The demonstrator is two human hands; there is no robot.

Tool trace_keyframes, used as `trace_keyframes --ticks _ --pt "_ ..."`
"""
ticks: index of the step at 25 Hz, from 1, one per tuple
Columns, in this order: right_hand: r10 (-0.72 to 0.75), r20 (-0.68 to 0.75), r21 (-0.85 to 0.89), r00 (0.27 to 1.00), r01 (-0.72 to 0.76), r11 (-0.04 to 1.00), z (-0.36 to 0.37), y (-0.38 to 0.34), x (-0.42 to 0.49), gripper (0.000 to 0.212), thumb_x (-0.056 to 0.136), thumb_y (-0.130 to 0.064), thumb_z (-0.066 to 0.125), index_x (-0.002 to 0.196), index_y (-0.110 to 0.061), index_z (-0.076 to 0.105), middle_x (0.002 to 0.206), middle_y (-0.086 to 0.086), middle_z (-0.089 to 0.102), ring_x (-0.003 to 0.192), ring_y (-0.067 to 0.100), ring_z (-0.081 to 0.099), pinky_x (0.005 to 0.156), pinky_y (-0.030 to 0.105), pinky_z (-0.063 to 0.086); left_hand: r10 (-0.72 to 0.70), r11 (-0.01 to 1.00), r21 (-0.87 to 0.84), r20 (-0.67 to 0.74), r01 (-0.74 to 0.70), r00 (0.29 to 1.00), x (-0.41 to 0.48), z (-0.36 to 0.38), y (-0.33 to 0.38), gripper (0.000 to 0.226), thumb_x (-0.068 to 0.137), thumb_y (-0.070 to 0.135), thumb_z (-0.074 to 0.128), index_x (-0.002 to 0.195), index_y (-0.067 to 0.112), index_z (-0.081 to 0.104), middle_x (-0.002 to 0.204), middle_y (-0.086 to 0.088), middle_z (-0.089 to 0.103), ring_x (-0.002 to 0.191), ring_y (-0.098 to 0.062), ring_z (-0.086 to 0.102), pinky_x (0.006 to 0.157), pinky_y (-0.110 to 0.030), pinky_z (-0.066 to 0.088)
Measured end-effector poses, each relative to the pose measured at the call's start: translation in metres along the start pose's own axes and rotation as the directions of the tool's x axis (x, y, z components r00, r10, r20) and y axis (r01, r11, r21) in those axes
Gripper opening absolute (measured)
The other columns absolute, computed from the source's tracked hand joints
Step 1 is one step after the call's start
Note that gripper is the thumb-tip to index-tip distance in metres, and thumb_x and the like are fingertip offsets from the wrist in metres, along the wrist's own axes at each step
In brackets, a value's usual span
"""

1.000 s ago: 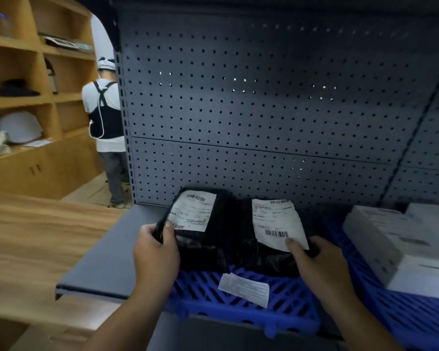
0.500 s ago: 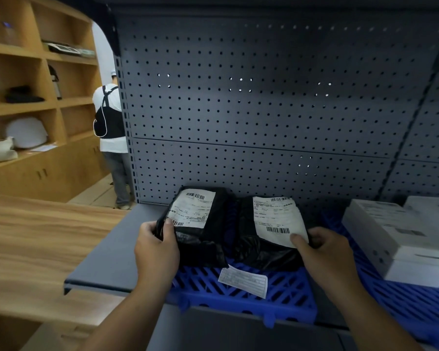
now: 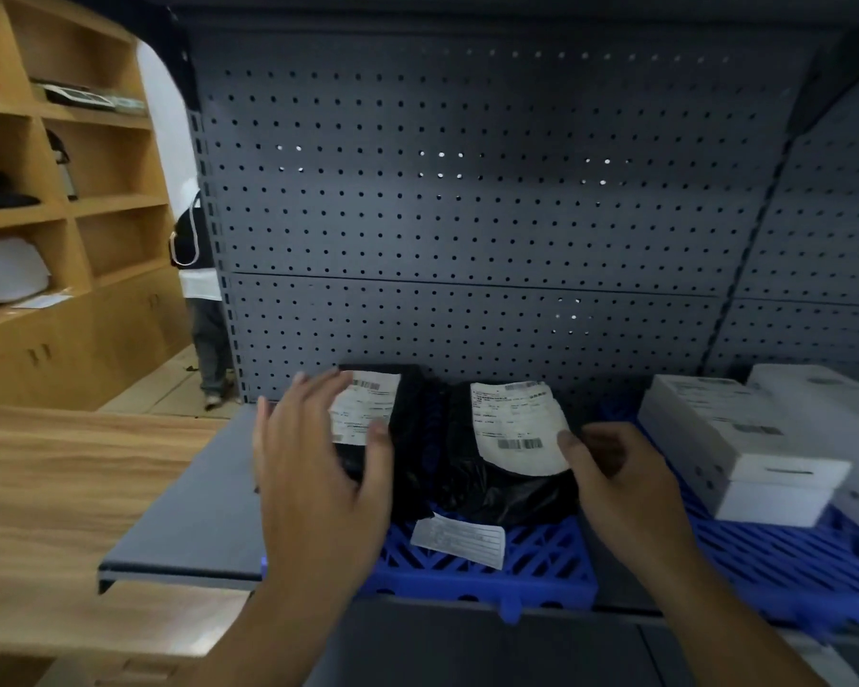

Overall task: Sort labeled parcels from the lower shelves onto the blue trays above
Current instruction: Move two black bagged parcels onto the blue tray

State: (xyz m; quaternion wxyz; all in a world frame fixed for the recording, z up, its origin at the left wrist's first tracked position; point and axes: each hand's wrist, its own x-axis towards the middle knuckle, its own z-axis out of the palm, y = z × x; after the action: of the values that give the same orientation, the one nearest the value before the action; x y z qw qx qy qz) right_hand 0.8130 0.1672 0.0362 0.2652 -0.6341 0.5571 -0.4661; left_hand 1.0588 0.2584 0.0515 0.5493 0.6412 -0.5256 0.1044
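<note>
On the blue tray (image 3: pixel 541 572), which sits at the near edge of the grey shelf (image 3: pixel 184 513), two black parcels lie close together. Each has a white label facing up, and both are close to the pegboard (image 3: pixel 467 190) at the far side.

The left hand (image 3: pixel 318 478) is over the near-left part of the left parcel (image 3: pixel 412 438). Its fingers are straight and spread and it holds nothing. It is blurred, so contact with the bag is unclear.

The right hand (image 3: pixel 621 493) is at the right edge of the right parcel (image 3: pixel 492 488), with the thumb tip at the label's rim and the fingers curled. Whether it pinches the bag or only rests beside it cannot be told.

A loose paper slip (image 3: pixel 459 540) lies on the tray just near of the parcels. To the right, white boxes (image 3: pixel 730 438) stand on a second blue tray (image 3: pixel 764 552).

The step in hand looks like setting these two parcels down, and it seems almost done. The next move probably calls for freeing the right hand and leaving both labels readable. After that comes reaching to the lower shelves, which are out of view, for another parcel.
</note>
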Motion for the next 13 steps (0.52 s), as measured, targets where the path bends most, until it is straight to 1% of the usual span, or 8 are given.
trace_keyframes --ticks 2,3,4,5,6,8,11,13 --pt "-0.181 -0.069 -0.167 0.981 0.167 0.972 -0.014 0.0 -0.014 0.046 0.09 -0.052 0.066 0.126 -0.024 0.06 0.121 -0.009 0.06 0.112 0.009 0.056 0.093 0.03 0.047 0.17 0.985 -0.011 0.132 -0.17 0.977 -0.001 0.013 0.026 0.034 0.097 0.039 0.053 0.127 0.024 0.061 0.133 0.009 0.061 0.138 -0.016 0.049 0.127 -0.044 0.016" --pt "-0.294 -0.073 -0.277 0.953 0.264 0.924 -0.023 0.001 -0.02 0.047 0.091 -0.048 0.069 0.128 -0.021 0.061 0.122 -0.005 0.059 0.113 0.011 0.054 0.096 0.033 0.046 0.242 0.97 -0.02 0.209 -0.243 0.948 -0.003 0.022 0.037 0.033 0.097 0.04 0.053 0.123 0.023 0.065 0.13 0.008 0.063 0.136 -0.017 0.051 0.126 -0.047 0.017" --pt "-0.382 -0.044 -0.364 0.923 0.341 0.867 -0.034 0.002 -0.025 0.046 0.09 -0.042 0.072 0.127 -0.017 0.062 0.122 -0.001 0.06 0.114 0.015 0.055 0.098 0.036 0.047 0.303 0.951 -0.027 0.281 -0.308 0.911 -0.007 0.032 0.048 0.034 0.096 0.04 0.055 0.122 0.022 0.067 0.127 0.007 0.064 0.134 -0.017 0.053 0.125 -0.048 0.019" --pt "-0.424 -0.008 -0.415 0.905 0.383 0.825 -0.047 0.003 -0.03 0.047 0.088 -0.038 0.075 0.127 -0.015 0.063 0.123 0.001 0.062 0.116 0.019 0.057 0.099 0.039 0.048 0.35 0.933 -0.042 0.341 -0.358 0.872 -0.013 0.042 0.058 0.036 0.095 0.042 0.055 0.122 0.021 0.068 0.126 0.006 0.065 0.133 -0.018 0.053 0.125 -0.05 0.021" --pt "-0.429 0.013 -0.435 0.903 0.392 0.811 -0.059 0.005 -0.034 0.048 0.088 -0.037 0.075 0.128 -0.016 0.062 0.125 0.001 0.062 0.118 0.02 0.057 0.1 0.041 0.049 0.376 0.921 -0.061 0.389 -0.384 0.841 -0.018 0.051 0.068 0.039 0.095 0.044 0.055 0.124 0.021 0.068 0.125 0.006 0.065 0.132 -0.018 0.054 0.125 -0.05 0.021" --pt "-0.399 -0.007 -0.463 0.917 0.35 0.814 -0.085 0.01 -0.047 0.048 0.089 -0.043 0.07 0.129 -0.021 0.06 0.125 -0.004 0.059 0.119 0.017 0.056 0.1 0.039 0.05 0.39 0.915 -0.097 0.463 -0.392 0.796 -0.03 0.068 0.087 0.044 0.097 0.051 0.048 0.128 0.025 0.065 0.129 0.009 0.063 0.133 -0.016 0.052 0.126 -0.046 0.019" --pt "-0.347 -0.053 -0.48 0.937 0.28 0.832 -0.121 0.025 -0.065 0.046 0.089 -0.047 0.064 0.128 -0.023 0.059 0.125 -0.006 0.057 0.12 0.018 0.056 0.099 0.042 0.05 0.412 0.906 -0.149 0.52 -0.396 0.748 -0.048 0.091 0.112 0.047 0.097 0.058 0.042 0.131 0.031 0.06 0.134 0.013 0.059 0.134 -0.012 0.048 0.127 -0.039 0.016" --pt "-0.307 -0.071 -0.496 0.949 0.233 0.837 -0.146 0.039 -0.076 0.043 0.089 -0.046 0.064 0.125 -0.023 0.061 0.126 -0.006 0.057 0.122 0.017 0.055 0.101 0.042 0.048 0.462 0.884 -0.205 0.512 -0.419 0.724 -0.067 0.106 0.136 0.042 0.097 0.057 0.043 0.125 0.033 0.062 0.129 0.016 0.061 0.127 -0.01 0.051 0.12 -0.034 0.029"
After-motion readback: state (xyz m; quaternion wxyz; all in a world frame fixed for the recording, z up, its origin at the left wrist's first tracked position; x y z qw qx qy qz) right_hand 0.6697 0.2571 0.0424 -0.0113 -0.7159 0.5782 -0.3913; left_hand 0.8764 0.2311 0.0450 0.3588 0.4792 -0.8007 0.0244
